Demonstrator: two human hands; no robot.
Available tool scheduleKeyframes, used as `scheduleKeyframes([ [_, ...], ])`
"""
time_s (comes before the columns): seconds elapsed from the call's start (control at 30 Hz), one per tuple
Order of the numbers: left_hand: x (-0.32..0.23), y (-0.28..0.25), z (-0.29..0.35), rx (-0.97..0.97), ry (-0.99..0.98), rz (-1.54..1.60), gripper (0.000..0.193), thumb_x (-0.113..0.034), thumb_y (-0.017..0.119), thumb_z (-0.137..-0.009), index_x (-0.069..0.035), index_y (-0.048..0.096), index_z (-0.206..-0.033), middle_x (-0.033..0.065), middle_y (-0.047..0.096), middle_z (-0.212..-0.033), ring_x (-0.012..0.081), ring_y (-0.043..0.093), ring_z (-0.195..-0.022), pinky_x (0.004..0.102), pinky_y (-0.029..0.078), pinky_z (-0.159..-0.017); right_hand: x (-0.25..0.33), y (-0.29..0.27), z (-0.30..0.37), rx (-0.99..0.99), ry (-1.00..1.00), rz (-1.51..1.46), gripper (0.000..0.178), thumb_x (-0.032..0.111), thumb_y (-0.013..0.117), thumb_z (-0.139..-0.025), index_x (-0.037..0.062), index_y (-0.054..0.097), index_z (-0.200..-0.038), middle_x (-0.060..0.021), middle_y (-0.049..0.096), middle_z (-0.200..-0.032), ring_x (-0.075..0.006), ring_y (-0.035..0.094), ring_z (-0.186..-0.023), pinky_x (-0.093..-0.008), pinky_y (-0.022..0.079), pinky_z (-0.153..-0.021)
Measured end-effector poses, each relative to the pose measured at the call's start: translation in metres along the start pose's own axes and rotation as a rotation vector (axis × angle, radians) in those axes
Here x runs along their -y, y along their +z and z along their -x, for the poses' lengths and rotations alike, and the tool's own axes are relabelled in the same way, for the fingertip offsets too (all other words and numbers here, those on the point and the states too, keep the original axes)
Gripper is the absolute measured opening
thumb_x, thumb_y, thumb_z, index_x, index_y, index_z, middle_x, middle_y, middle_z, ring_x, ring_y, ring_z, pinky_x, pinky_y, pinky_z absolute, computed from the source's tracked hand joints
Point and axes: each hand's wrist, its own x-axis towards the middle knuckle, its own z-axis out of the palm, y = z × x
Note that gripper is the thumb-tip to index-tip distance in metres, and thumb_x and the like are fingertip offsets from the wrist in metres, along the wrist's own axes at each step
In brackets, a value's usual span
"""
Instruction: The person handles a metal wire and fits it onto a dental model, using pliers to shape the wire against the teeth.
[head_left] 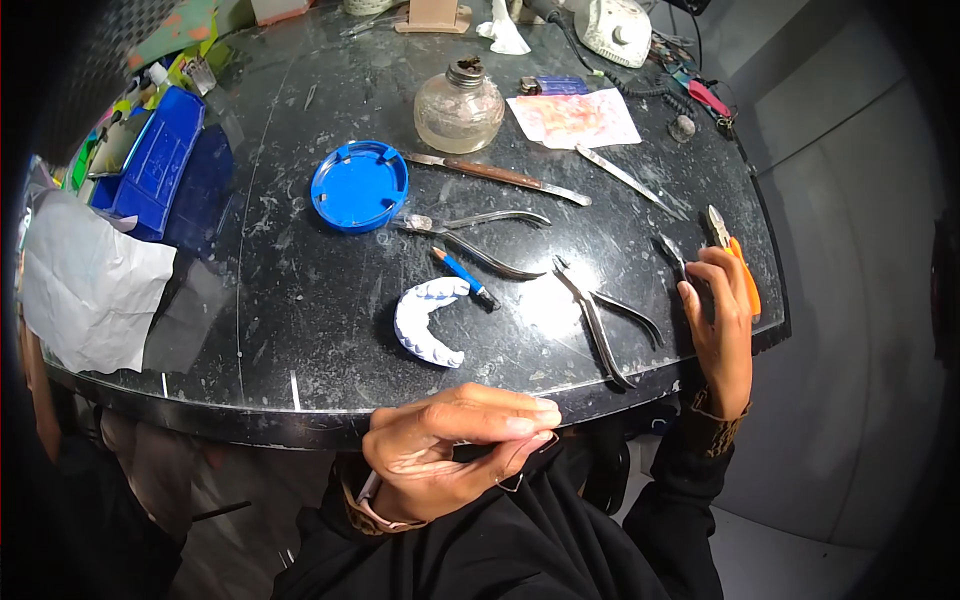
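Watching from afar, I see a scuffed black table [320, 265] beside grey panelling [850, 210]; at its near edge my left hand [450, 440] pinches a thin bent wire [511, 487], while my right hand [722, 315], fingers half curled, meets a small metal tool [670, 247], its grip unclear to me.

- Your black table [290, 320] is scuffed.
- Near you lie a white dental cast [408, 318], blue pencil [460, 269] and steel pliers [598, 333].
- At your right lie orange-handled cutters [750, 282].
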Motion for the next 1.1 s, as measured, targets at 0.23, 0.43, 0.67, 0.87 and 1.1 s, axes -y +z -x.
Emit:
scheduleKeyframes([
  [0.23,0.007,0.003,0.009,-0.052,-0.012,0.159,0.034,0.012,0.066,-0.072,0.005,0.045,-0.099,0.026,0.062,-0.092,0.0264,0.066,-0.084,0.0284,0.056,-0.07,0.092,-0.004,0.012,0.065,-0.615,-0.713,0.03,0.015,0.071,-0.071,0.0027,0.066,-0.098,-0.0132,0.065,-0.101,-0.0236,0.063,-0.095,-0.0369,0.049,-0.084],
  [0.43,-0.005,-0.005,0.01,-0.085,-0.052,-0.116,0.032,0.007,0.072,-0.07,0.005,0.051,-0.095,0.0221,0.064,-0.089,0.0266,0.066,-0.083,0.0285,0.055,-0.069,0.098,0.004,0.005,0.124,-0.695,-0.787,0.025,0.006,0.065,-0.071,-0.0026,0.066,-0.094,-0.0167,0.065,-0.097,-0.0268,0.064,-0.09,-0.035,0.053,-0.078],
  [0.67,-0.019,-0.035,-0.012,-0.053,-0.273,-1.09,0.086,-0.029,0.085,-0.051,0.001,0.043,-0.121,0.0167,0.045,-0.122,0.0327,0.04,-0.117,0.045,0.036,-0.093,0.102,0.023,0.006,-0.008,-0.477,-0.815,0.022,0.001,0.069,-0.066,-0.0021,0.067,-0.087,-0.0141,0.066,-0.087,-0.0235,0.066,-0.079,-0.0344,0.056,-0.073],
  [0.87,-0.011,-0.037,-0.01,0.064,-0.273,-1.122,0.069,-0.025,0.08,-0.059,0.003,0.049,-0.114,0.019,0.044,-0.119,0.0382,0.038,-0.117,0.0456,0.038,-0.093,0.112,0.025,0.004,-0.034,-0.443,-0.82,0.02,0.003,0.068,-0.068,0.0019,0.069,-0.087,-0.0102,0.067,-0.088,-0.0214,0.066,-0.082,-0.0341,0.054,-0.075],
  [1.1,-0.03,-0.028,0.004,0.249,-0.657,0.013,0.076,0.012,0.071,-0.065,-0.001,0.03,-0.128,0.0112,0.046,-0.119,0.0175,0.052,-0.108,0.0299,0.052,-0.083,0.115,0.014,-0.004,0.028,-0.571,-0.754,0.027,0.011,0.065,-0.069,0.0042,0.068,-0.095,-0.0079,0.066,-0.097,-0.0203,0.062,-0.095,-0.0369,0.048,-0.085],
])
